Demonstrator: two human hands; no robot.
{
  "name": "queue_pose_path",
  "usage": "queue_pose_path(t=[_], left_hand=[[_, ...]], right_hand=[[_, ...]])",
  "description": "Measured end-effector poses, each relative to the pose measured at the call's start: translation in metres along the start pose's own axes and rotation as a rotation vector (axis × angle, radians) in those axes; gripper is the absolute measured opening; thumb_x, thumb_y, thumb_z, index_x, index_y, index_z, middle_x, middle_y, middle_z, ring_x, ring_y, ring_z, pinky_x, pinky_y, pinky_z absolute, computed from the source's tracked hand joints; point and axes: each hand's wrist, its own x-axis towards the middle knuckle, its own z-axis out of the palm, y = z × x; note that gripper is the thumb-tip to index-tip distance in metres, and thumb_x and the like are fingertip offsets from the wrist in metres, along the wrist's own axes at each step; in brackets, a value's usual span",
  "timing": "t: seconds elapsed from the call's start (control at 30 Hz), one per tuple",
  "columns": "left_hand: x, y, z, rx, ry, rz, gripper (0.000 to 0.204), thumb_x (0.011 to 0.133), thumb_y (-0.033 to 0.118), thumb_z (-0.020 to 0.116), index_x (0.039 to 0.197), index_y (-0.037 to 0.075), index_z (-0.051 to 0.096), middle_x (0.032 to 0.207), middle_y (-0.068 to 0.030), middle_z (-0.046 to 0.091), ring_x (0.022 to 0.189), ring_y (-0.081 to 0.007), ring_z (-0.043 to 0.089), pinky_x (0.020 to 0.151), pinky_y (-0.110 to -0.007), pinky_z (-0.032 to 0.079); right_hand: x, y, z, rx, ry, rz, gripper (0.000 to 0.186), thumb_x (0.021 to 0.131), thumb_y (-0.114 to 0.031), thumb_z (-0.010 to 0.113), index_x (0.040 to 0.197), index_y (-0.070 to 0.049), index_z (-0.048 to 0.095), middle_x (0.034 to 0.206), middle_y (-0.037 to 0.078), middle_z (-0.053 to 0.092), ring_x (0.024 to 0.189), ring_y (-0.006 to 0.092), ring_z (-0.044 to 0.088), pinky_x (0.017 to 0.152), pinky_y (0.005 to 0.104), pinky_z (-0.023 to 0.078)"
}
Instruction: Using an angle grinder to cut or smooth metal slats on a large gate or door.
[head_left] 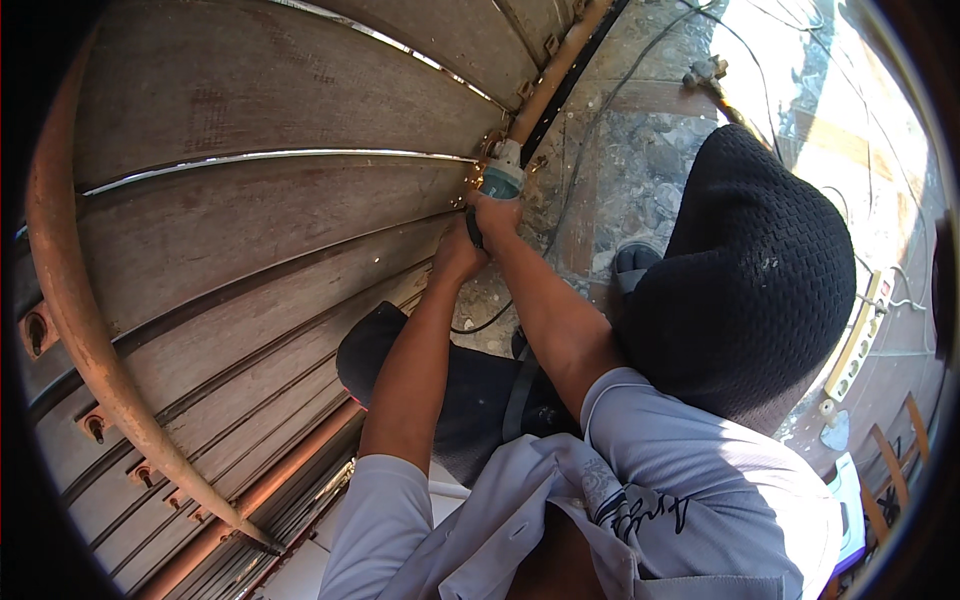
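My right hand (497,214) is wrapped round the teal body of an angle grinder (502,182). Just below it, my left hand (459,252) is closed on the grinder's rear end, where a black part shows between the two hands. The tool's grey head points away from me, against the lower end of a rusty brown pipe (560,70) beside a panel of wide brown slats (290,205). Bright orange sparks fly around the grinder's head. Its disc cannot be made out.
A curved rusty pipe (90,330) with bolted brackets crosses the slats at left. Dark cables (580,140) run over the stained tiled floor (640,150). A metal piece with a rod (708,78) lies far right. Near my bent right knee (760,270) is a pale power strip (860,345).
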Motion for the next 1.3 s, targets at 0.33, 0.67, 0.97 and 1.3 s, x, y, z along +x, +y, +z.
queue_pose_path(t=[0.33, 0.67, 0.97, 1.3], left_hand=[[0.002, 0.011, 0.005, -0.008, 0.029, -0.043, 0.069, 0.078, 0.039, 0.074, 0.135, 0.007, 0.052, 0.130, -0.0244, 0.063, 0.122, -0.0408, 0.059, 0.100, -0.047, 0.049], [0.000, -0.003, 0.003, 0.026, 0.029, -0.050, 0.069, 0.078, 0.034, 0.075, 0.137, 0.008, 0.051, 0.131, -0.0238, 0.062, 0.123, -0.0403, 0.059, 0.099, -0.047, 0.049], [-0.002, 0.012, -0.001, -0.016, 0.045, -0.018, 0.071, 0.077, 0.037, 0.076, 0.136, 0.007, 0.052, 0.129, -0.0252, 0.063, 0.122, -0.0391, 0.060, 0.098, -0.046, 0.050], [-0.001, -0.004, 0.000, 0.059, -0.093, -0.005, 0.074, 0.077, 0.040, 0.076, 0.137, 0.007, 0.049, 0.129, -0.0260, 0.063, 0.122, -0.0415, 0.059, 0.098, -0.047, 0.049]], right_hand=[[0.026, 0.006, 0.005, -0.048, 0.140, -0.039, 0.056, 0.067, -0.022, 0.086, 0.108, 0.009, 0.064, 0.107, 0.023, 0.069, 0.095, 0.0320, 0.069, 0.084, 0.0419, 0.054], [-0.001, -0.004, 0.002, 0.043, -0.028, 0.033, 0.053, 0.066, -0.020, 0.086, 0.105, 0.008, 0.064, 0.104, 0.021, 0.070, 0.090, 0.0305, 0.069, 0.082, 0.0411, 0.055], [0.007, -0.005, -0.002, 0.064, 0.001, -0.010, 0.053, 0.064, -0.020, 0.084, 0.105, 0.006, 0.064, 0.103, 0.022, 0.070, 0.095, 0.0351, 0.070, 0.086, 0.0425, 0.053], [-0.007, -0.002, -0.001, -0.015, 0.005, 0.063, 0.057, 0.065, -0.022, 0.086, 0.107, 0.009, 0.064, 0.106, 0.021, 0.069, 0.093, 0.0316, 0.069, 0.083, 0.0414, 0.054]])
